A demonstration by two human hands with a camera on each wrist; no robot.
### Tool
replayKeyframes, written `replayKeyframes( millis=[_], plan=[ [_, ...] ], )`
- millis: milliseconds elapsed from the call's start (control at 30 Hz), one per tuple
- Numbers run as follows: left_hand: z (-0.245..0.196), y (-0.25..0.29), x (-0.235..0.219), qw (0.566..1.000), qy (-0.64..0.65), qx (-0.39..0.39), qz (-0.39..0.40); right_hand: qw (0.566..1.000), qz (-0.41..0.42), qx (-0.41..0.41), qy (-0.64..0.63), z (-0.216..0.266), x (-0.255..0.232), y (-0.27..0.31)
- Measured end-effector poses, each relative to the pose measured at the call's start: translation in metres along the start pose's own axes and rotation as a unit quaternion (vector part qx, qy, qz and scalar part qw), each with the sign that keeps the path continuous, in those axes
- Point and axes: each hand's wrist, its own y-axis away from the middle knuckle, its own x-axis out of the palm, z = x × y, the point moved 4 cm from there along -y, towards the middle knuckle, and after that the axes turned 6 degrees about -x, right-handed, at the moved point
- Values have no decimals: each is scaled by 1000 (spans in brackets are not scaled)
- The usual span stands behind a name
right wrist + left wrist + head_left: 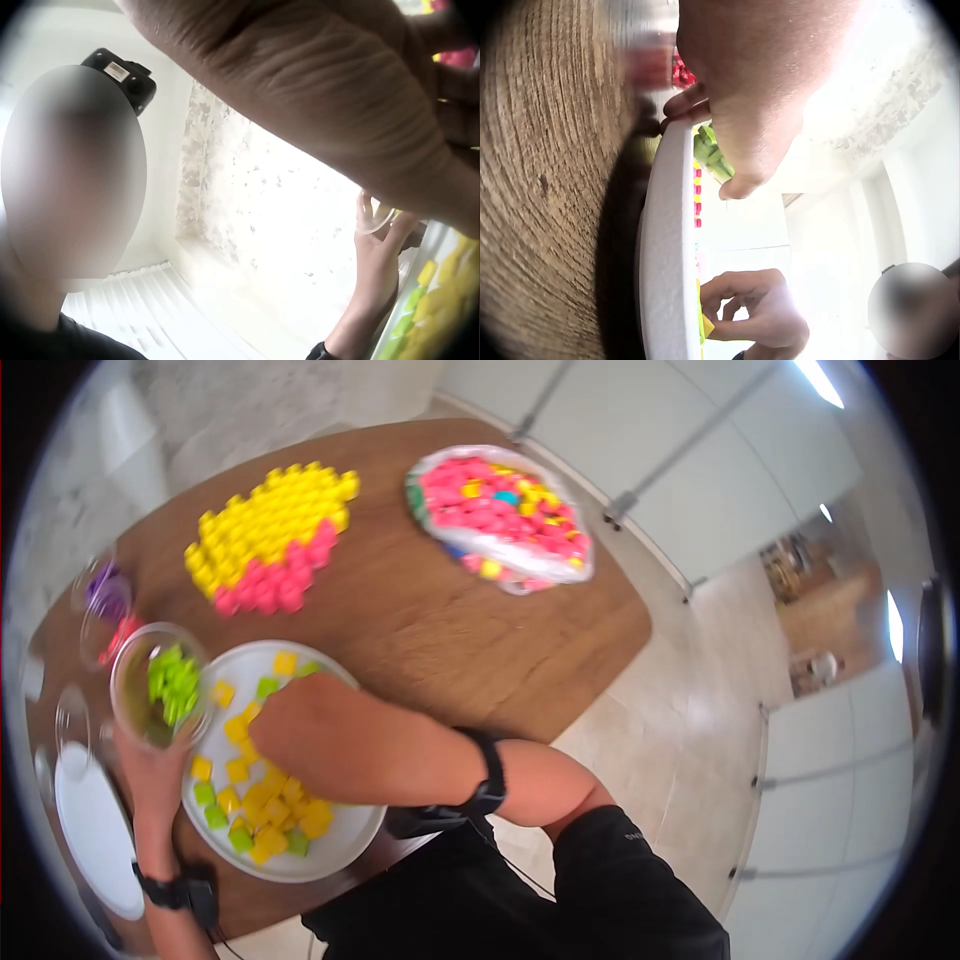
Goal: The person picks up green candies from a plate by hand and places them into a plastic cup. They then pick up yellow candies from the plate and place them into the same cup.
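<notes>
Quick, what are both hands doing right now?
Left hand: holding the cup of green bits.
Right hand: fingers curled at a yellow bit on the plate; can't tell if they grip it.

You have yellow and green pieces mixed on a white plate, bright green ones in a clear cup, and a brown, wood-grained surface. Your yellow block cluster turns pink along one side; your bagged pieces are mostly pink, with yellow and blue.
</notes>
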Motion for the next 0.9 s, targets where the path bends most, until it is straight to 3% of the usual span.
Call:
replayKeyframes(
  millis=[100,167,233,400,467,533,667,767,833,900],
  plan=[
    [5,3,-4,1000,-27,-12,-6,999,44,18,13,-1,3,-6],
    [-1,3,-5,999,-37,-11,-13,999,15,24,18,-1,-2,-8],
    [-2,3,-5,997,-64,-21,-31,998,54,33,2,-2,-1,-14],
    [-5,2,-4,998,-53,4,-32,999,37,29,3,-3,-2,-17],
    [3,0,-5,997,-52,-51,17,999,30,24,5,-2,-5,-14],
    [0,0,-4,998,-49,-37,14,990,-140,-29,9,2,-17,-8],
    [-28,0,6,1000,-7,19,4,990,-129,-23,-54,0,-20,-22],
    [-44,-3,10,999,13,35,13,982,-173,-10,-69,-4,-26,-33],
    [-56,0,15,999,25,40,6,980,-144,62,-122,-9,-33,-37],
    [-62,-2,16,997,20,71,6,973,-176,40,-141,-9,-36,-40]
  ],
)
